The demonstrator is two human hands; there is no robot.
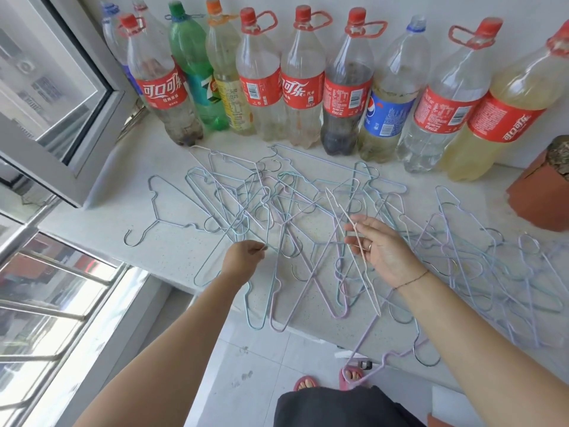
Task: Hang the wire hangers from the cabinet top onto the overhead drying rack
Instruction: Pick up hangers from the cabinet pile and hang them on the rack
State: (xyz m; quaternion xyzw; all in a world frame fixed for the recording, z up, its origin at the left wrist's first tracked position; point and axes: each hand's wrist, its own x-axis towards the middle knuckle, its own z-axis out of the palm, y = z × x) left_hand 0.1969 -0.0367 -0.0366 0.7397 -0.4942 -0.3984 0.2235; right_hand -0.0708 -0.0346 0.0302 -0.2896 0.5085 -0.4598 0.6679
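Dark garment (pixel 338 408) at bottom edge, 2 hands out over the hanger pile.
Left hand (pixel 243 257): fingers curled, tips pinching the wire of a light-blue hanger (pixel 212 257). Right hand (pixel 381 251): half open, palm up, thumb and fingers pinching a pale pink hanger (pixel 339 208) tilted up off the pile. Wire hangers (pixel 308 211) lie tangled on the white speckled cabinet top (pixel 172 260), some overhanging its near edge. Plastic bottles (pixel 301 84) in a row along the back wall, terracotta pot (pixel 542 192) far right.
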